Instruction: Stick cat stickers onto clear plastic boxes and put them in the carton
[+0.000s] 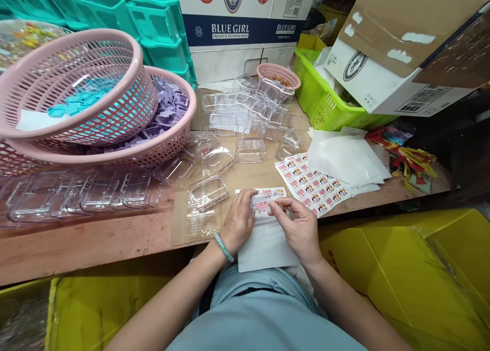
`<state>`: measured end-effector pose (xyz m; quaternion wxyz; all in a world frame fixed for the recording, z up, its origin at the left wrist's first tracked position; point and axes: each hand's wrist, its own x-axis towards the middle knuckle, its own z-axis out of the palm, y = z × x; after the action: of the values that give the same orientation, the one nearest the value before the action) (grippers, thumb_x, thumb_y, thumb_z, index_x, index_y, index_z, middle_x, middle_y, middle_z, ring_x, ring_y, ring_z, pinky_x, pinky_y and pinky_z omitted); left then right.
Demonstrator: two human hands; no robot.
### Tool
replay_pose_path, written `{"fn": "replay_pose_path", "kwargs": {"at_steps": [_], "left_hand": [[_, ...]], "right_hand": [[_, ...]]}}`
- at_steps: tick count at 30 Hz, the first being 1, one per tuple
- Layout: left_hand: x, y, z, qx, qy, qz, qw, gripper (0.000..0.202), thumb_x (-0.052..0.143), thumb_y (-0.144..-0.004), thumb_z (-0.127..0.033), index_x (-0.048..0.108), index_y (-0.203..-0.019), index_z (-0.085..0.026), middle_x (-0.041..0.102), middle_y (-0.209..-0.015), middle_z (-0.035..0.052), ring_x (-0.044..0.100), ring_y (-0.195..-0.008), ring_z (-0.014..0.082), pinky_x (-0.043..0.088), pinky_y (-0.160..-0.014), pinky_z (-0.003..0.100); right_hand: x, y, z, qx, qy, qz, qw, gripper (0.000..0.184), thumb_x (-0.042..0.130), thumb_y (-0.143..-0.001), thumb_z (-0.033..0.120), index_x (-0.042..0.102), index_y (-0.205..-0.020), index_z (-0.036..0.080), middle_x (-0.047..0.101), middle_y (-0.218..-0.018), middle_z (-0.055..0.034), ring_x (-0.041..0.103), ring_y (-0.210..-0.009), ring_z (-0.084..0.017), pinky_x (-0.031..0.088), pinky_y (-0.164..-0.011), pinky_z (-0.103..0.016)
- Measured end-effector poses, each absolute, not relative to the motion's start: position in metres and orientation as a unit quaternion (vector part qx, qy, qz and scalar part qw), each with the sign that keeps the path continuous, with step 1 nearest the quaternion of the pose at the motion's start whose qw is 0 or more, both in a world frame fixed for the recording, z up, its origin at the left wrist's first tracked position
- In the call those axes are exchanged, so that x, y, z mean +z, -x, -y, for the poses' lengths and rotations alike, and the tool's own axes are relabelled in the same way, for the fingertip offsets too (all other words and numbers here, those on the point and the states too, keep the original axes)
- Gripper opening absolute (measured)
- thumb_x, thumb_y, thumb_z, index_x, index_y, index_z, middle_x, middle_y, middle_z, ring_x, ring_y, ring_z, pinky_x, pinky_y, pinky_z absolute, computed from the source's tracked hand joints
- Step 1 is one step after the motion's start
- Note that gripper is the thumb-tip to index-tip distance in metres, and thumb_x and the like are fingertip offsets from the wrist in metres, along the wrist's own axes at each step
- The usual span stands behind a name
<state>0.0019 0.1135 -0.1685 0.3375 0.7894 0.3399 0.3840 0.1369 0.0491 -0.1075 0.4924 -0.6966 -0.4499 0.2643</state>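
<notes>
Near the table's front edge, my left hand (240,219) has its fingers closed on the left side of a clear plastic case (262,204). The case lies over a sticker sheet (264,254), whose lower part is bare white backing and hangs past the edge. My right hand (300,231) pinches a small sticker (282,205) with orange on it, between thumb and forefinger at the case's right side. Fingers partly cover both case and sticker. Another printed sticker sheet (314,185) with cat pictures lies to the right. One clear case (207,192) rests left of my left hand.
Clear cases (252,103) are heaped at the back, and more stand in a row (84,195) at left. Pink baskets (168,149) hold blue and purple pieces. White papers (350,154), a green crate (325,103) and a cardboard box (398,54) are at right.
</notes>
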Motion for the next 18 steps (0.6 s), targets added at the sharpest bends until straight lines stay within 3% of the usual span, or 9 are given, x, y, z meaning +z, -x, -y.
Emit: {"fn": "replay_pose_path", "kwargs": {"at_steps": [13, 18], "left_hand": [[-0.168, -0.001, -0.113, 0.375, -0.789, -0.341, 0.348, 0.048, 0.037, -0.079, 0.001, 0.041, -0.124, -0.018, 0.055, -0.111, 0.0092, 0.052, -0.106, 0.0198, 0.045, -0.095, 0.038], [-0.152, 0.01, -0.117, 0.304, -0.778, -0.322, 0.446, 0.055, 0.051, -0.074, -0.009, 0.038, -0.127, -0.017, 0.052, -0.121, 0.0109, 0.049, -0.117, 0.0236, 0.04, -0.103, 0.042]], "right_hand": [[-0.109, -0.136, -0.048, 0.214, 0.71, 0.486, 0.462, 0.014, 0.066, -0.083, 0.036, 0.069, -0.085, 0.022, 0.07, -0.077, -0.0017, 0.061, -0.071, -0.017, 0.048, -0.073, -0.032], [-0.108, -0.138, -0.048, 0.178, 0.713, 0.514, 0.443, 0.012, 0.065, -0.085, 0.033, 0.069, -0.085, 0.022, 0.066, -0.077, -0.0008, 0.058, -0.071, -0.016, 0.047, -0.072, -0.031]]}}
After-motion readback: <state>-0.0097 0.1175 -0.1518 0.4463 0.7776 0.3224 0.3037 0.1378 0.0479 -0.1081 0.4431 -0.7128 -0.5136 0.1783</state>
